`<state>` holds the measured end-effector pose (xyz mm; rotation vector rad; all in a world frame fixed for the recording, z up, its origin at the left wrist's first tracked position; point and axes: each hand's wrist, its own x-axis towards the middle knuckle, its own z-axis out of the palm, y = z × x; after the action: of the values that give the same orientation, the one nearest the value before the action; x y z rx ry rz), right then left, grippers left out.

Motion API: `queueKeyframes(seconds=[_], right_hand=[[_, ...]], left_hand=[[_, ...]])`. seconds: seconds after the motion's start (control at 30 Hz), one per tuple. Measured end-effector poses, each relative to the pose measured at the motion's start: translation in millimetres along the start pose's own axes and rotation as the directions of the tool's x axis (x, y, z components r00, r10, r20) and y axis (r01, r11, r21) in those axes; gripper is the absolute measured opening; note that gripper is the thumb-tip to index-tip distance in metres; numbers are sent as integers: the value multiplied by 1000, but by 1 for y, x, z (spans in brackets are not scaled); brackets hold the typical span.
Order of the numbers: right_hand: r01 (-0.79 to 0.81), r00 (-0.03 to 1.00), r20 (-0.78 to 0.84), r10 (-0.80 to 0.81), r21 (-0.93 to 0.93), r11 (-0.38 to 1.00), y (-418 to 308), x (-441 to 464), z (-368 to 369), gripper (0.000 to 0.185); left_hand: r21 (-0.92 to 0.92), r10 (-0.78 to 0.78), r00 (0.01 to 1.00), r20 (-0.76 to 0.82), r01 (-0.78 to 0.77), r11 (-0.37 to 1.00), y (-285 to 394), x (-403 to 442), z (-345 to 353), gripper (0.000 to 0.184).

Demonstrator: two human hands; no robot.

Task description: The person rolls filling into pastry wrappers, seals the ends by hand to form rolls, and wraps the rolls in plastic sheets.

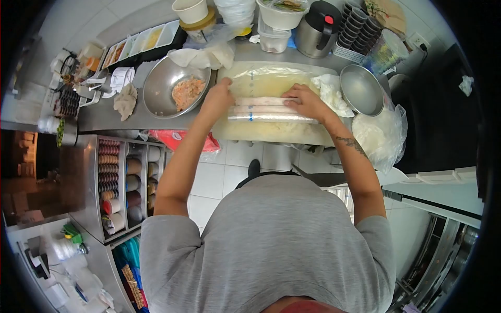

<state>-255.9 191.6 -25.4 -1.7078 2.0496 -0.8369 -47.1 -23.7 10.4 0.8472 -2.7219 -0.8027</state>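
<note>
A pale cutting board [271, 134] lies in front of me with clear plastic wrap [261, 71] spread over it. Across the board run long, pale pinkish rolls [263, 109], and a shiny film-covered strip with blue marks lies along their near side. My left hand [218, 98] is at the left end of the board, its fingers closed at the edge of the wrap. Bent over the right part of the rolls, my right hand [307, 103] grips the upper one. Crumpled white cloth or paper [332, 94] sits just right of that hand.
Left of the board stands a steel bowl [156, 88] with a pinkish-orange minced mixture [188, 94]. An upturned or bare metal bowl [361, 89] and a plastic bag [378, 133] are at the right. Behind are a steel jug [317, 31], tubs [274, 36] and a condiment tray [148, 39].
</note>
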Motion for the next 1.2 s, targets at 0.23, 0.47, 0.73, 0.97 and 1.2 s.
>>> queueKeyframes(seconds=[0.23,0.47,0.73,0.97,1.2], right_hand=[[29,997,-75,-31,-26,999,-17,15,29,29],[-2,1000,-17,1,-28,1000,-27,19,28,28],[87,992,-68,-102,-197,976,-44,13,37,53],[-4,1000,5,6,-210,978,-54,12,41,71],[-2,998,-57,-17,-330,944,-55,-15,28,85]], left_hand=[[-247,-149,972,-179,103,964,9,-25,41,39],[-231,-120,978,-171,79,970,-3,-18,41,37],[169,427,902,61,-431,886,10,28,46,43],[417,272,940,207,-336,844,22,48,49,55],[368,401,914,57,-392,843,12,33,38,54]])
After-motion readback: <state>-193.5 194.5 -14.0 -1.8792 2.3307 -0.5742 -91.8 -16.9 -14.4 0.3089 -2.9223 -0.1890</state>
